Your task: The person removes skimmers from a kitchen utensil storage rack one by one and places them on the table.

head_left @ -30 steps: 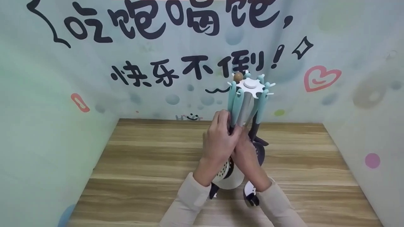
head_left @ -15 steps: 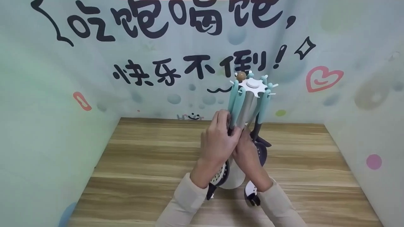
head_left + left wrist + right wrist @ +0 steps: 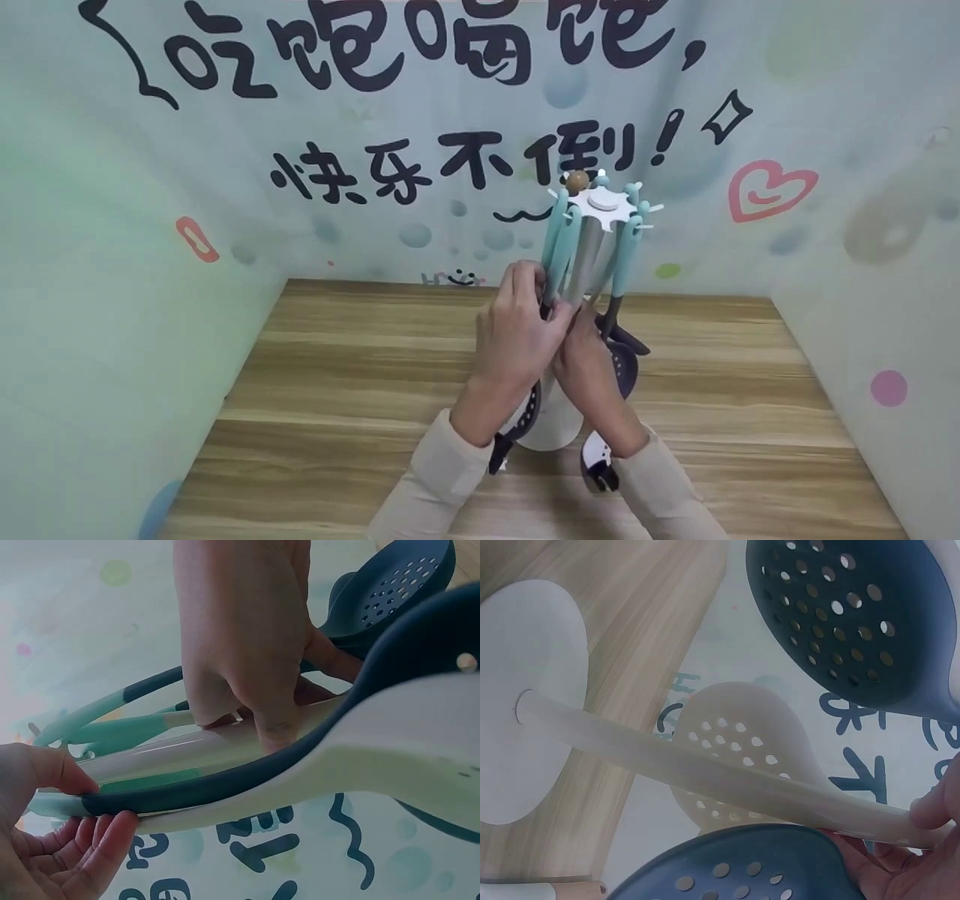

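Note:
A utensil stand [image 3: 604,204] rises from the table, with a notched white top, a pale pole [image 3: 705,772] and a round white base [image 3: 532,727]. Mint-handled utensils hang around it. My left hand [image 3: 517,330] pinches the handle of a dark blue skimmer [image 3: 855,622] between thumb and fingers, near where mint meets dark. A pale utensil [image 3: 390,742] lies close along that handle. My right hand [image 3: 589,367] grips the pole lower down, its fingers curled round it in the left wrist view. My hands hide the stand's middle in the head view.
Another dark perforated utensil [image 3: 397,596] hangs on the right side, beside my right hand. A beige perforated one [image 3: 742,735] hangs behind the pole. A wooden ball [image 3: 577,181] sits at the top. The wood-grain table [image 3: 337,420] ends at a printed backdrop [image 3: 450,97].
The dark skimmer's head has swung a little left, and the pale perforated face beside it shows less. Both hands keep their hold. The whole head view has shifted slightly.

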Demonstrator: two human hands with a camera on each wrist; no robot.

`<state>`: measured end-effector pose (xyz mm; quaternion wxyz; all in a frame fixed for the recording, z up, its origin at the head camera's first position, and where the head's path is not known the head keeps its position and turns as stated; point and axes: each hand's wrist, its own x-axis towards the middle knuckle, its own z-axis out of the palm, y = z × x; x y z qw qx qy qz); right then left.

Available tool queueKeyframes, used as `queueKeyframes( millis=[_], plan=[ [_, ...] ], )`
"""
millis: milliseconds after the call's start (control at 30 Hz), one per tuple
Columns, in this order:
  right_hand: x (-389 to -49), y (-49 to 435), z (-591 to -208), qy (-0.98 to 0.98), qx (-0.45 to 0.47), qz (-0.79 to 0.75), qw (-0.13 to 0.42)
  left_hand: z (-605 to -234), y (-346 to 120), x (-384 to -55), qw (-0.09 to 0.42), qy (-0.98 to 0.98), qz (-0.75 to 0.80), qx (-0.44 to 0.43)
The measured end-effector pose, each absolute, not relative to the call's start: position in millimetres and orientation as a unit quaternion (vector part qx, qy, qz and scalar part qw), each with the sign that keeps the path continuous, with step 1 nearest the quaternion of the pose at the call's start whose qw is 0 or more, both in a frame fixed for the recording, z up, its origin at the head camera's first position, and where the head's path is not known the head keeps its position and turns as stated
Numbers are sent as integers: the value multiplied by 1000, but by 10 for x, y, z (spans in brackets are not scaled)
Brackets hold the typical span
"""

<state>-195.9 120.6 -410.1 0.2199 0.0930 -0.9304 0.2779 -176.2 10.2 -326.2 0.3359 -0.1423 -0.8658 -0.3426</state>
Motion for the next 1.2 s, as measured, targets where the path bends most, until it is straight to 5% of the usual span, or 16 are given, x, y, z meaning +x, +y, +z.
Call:
queueKeyframes(
  millis=[1200],
  plan=[
    [-1964,1211,-4112,-930,86,277,224,-3245,157,-1751,301,-849,-411,-144]
  ],
)
